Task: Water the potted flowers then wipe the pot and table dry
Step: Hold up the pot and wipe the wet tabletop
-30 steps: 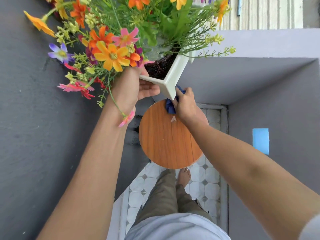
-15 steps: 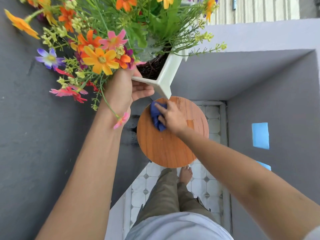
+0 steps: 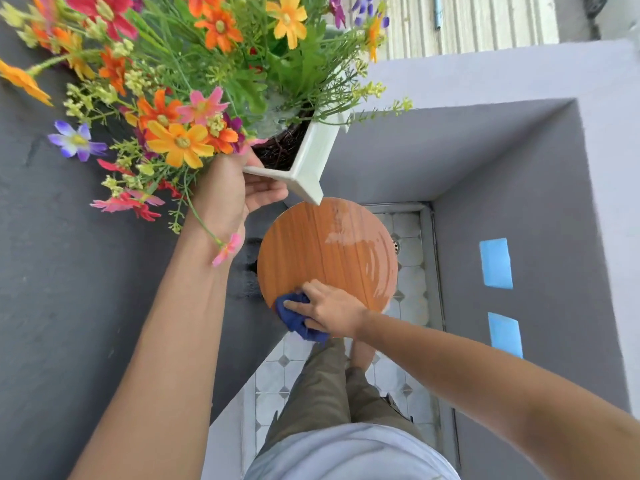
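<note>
My left hand grips the white square pot by its near side and holds it lifted above the table. Orange, pink, yellow and purple flowers spill out of it towards the upper left. Below it stands a small round wooden table with a wet sheen on its right half. My right hand presses a dark blue cloth onto the table's near edge.
Dark grey walls close in on the left and right, with two blue patches on the right wall. A tiled floor with a drain lies below. My legs stand just under the table.
My right hand has swept the blue cloth from the table's far side under the pot down to its near edge. The pot stays lifted in my left hand.
</note>
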The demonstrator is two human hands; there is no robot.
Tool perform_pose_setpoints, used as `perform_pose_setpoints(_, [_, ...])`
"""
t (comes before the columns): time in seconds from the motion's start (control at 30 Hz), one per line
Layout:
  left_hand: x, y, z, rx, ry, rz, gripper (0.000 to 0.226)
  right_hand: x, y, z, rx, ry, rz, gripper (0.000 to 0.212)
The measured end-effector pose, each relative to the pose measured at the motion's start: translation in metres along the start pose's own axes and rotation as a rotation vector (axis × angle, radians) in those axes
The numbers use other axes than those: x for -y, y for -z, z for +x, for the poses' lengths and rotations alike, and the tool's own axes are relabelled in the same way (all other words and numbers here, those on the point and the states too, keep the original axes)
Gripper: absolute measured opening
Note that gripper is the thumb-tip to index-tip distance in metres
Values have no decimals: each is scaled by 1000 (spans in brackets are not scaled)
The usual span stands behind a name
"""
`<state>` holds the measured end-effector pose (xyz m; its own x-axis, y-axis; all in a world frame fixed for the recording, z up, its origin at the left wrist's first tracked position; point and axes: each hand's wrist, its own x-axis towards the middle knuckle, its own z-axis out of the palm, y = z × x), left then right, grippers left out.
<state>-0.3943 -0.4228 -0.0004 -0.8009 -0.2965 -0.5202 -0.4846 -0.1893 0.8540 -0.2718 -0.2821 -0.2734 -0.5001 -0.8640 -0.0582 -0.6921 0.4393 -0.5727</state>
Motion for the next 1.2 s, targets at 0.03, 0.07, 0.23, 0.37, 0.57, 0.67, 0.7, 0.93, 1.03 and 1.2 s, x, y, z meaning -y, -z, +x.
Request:
perform_pose_setpoints(0.03, [0,-1,-1,4,0,0,34,-16,11,-1,-62,-91,-22,51])
perform_pose_setpoints(0.07, [0,-2,-2,7,-1,2,34,-34,24,-1,-136,-218,-24,51])
perform_pose_setpoints(0.23, [3,-2,-8,1,-12,22,32,-86,72,3,-508,-824,72,51])
perform_pose_setpoints(0.37, [6,-5,-11,-1,-2,18,29,-31,39,8,-421,-621,53,52])
perform_pose_setpoints(0.57, [10,-11,-14,-8,39,10,26,47,-32,-35,-144,-236,168,51])
perform_pose_setpoints(0.67, [11,-11,-16,21,37,15,28,15,-13,-68,-196,-298,136,49])
perform_pose_setpoints(0.7, [12,-11,-17,25,34,15,29,-4,-1,-75,-260,-380,132,48])
perform_pose_setpoints(0.93, [18,-14,-28,28,27,7,27,-68,48,-82,-514,-826,108,51])
perform_pose_setpoints(1.03, [17,-15,-28,26,25,10,24,-34,20,-85,-425,-629,105,50])
perform_pose_setpoints(1.2, [14,-15,-27,13,6,18,24,8,-7,-106,-92,-150,80,53])
